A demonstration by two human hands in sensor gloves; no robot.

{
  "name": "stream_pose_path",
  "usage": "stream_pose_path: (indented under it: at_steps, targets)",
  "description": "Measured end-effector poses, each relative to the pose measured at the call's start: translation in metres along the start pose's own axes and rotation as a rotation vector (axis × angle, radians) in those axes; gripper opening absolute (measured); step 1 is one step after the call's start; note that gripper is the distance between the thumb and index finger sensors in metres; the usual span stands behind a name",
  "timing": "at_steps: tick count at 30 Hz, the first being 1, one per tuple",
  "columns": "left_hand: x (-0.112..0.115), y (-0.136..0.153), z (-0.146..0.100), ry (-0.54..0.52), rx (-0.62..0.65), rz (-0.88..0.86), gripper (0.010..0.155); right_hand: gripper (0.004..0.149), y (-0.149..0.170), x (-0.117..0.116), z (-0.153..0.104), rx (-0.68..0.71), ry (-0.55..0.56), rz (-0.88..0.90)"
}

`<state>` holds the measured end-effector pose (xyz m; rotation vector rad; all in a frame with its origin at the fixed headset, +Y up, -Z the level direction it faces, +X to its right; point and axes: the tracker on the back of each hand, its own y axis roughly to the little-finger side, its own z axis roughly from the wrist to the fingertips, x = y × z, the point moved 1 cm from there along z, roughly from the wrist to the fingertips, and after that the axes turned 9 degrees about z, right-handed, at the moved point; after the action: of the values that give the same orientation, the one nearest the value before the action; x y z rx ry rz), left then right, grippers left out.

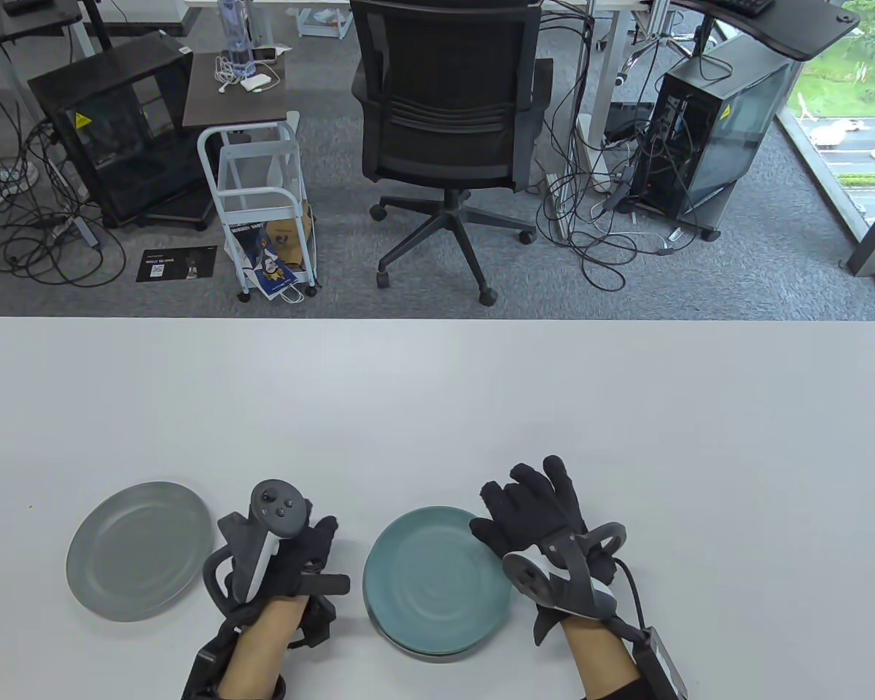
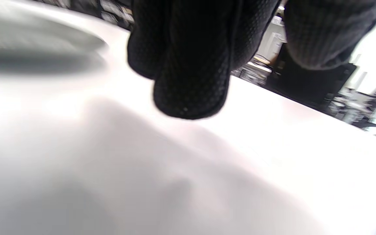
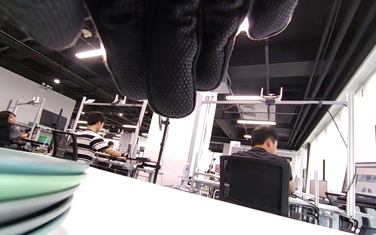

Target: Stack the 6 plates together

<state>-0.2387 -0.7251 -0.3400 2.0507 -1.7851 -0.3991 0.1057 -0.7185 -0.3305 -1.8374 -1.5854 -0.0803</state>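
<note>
Stack: teal plate on top, several more rims layered beneath, seen edge-on in the right wrist view. Sits near the table's front edge, between the two hands. Exact count beneath cannot be read.

Right hand: fingers spread and extended, thumb side lying over the stack's right rim; it grips nothing that the views show.

Left hand: just left of the stack, curled loosely with fingers hanging above the table; holds nothing. Whether it touches the surface cannot be told.

Grey plate: lies alone, flat, right way up, just left of the left hand, apart from the stack.

Handling, judged: plates look rigid, smooth and probably light, with shallow raised rims. Likely slippery under a glove and liable to chip or clatter if dropped. Best hold is at the rim, thumb on top and fingers slid beneath; the low edge gives little purchase on a flat table, so tipping or sliding it first may help.

Table: white, with broad bare surface beyond the plates. Its front edge is close, so a slide toward the person risks overhang.

Beyond: office chair and floor, well apart.
</note>
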Motion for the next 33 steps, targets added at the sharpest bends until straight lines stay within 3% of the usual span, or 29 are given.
stream_pose_path:
  at_steps: [3,5,7,10,15,33]
  targets:
    - [-0.004,0.021,0.010,-0.043,-0.181,0.191,0.068,0.055,0.003,-0.003,-0.001,-0.018,-0.016,0.004]
    - [-0.002,0.036,0.020,0.015,-0.291,0.304,0.076,0.055,0.006,-0.004,-0.001,-0.029,-0.024,0.002]
    - [0.001,0.048,0.027,0.090,-0.334,0.293,0.080,0.054,0.008,-0.006,-0.001,-0.041,-0.031,0.011]
    - [0.009,0.058,0.034,0.192,-0.359,0.256,0.081,0.054,0.011,-0.008,-0.002,-0.052,-0.038,0.013]
    - [0.018,0.060,0.040,0.231,-0.382,0.307,0.078,0.053,0.012,-0.009,-0.002,-0.059,-0.051,0.018]
    - [0.020,0.073,0.049,0.103,-0.420,0.339,0.053,0.052,0.010,-0.010,-0.002,-0.058,-0.059,0.036]
